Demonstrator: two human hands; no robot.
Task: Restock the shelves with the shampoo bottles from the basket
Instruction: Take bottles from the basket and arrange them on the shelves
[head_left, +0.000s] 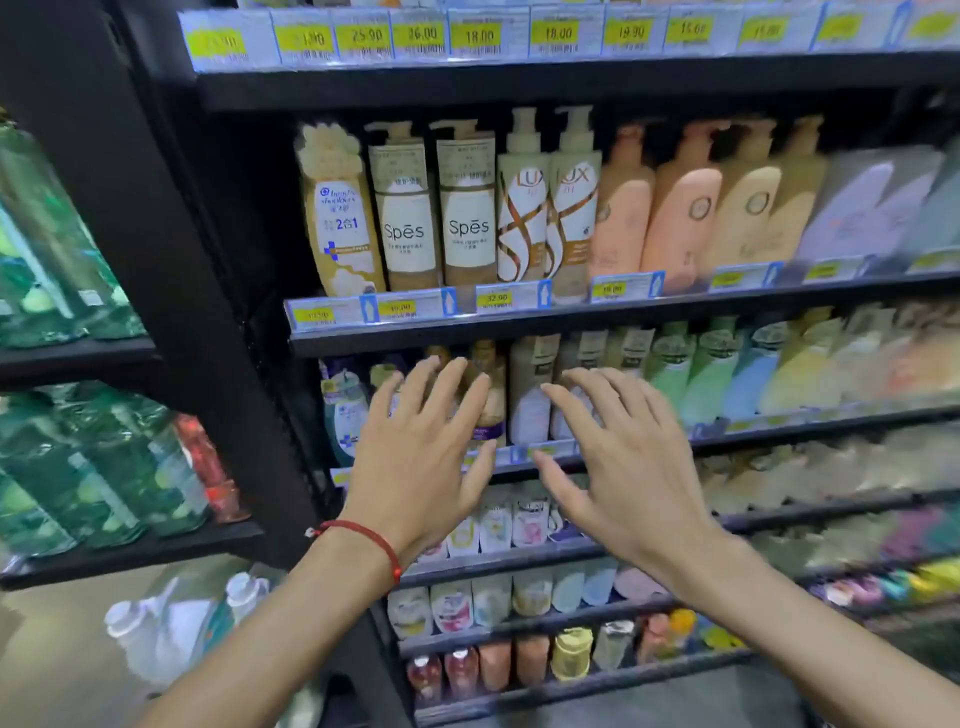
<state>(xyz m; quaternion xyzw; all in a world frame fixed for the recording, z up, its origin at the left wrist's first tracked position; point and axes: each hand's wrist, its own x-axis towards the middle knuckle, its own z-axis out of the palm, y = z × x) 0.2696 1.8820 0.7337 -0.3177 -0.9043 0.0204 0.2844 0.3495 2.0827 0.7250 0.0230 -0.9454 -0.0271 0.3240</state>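
Both hands are raised in front of a stocked shelf unit, fingers spread and holding nothing. My left hand (423, 441), with a red string on its wrist, hovers before a brown and purple bottle (491, 410) on the second shelf (779, 421). My right hand (618, 457) hovers before white and beige bottles (530, 389) on that shelf. Above, the upper shelf (519, 317) holds a Head & Shoulders bottle (340, 218), two Spes pump bottles (436, 218), two Lux bottles (548, 208) and peach and yellow bottles (691, 208). No basket is in view.
Lower shelves carry refill pouches (498, 525) and small bottles (519, 660). A black upright post (171, 260) separates this bay from green packs (67, 457) on the left shelves. White-capped bottles (171, 623) lie low at the left. Yellow price tags (478, 36) line the shelf edges.
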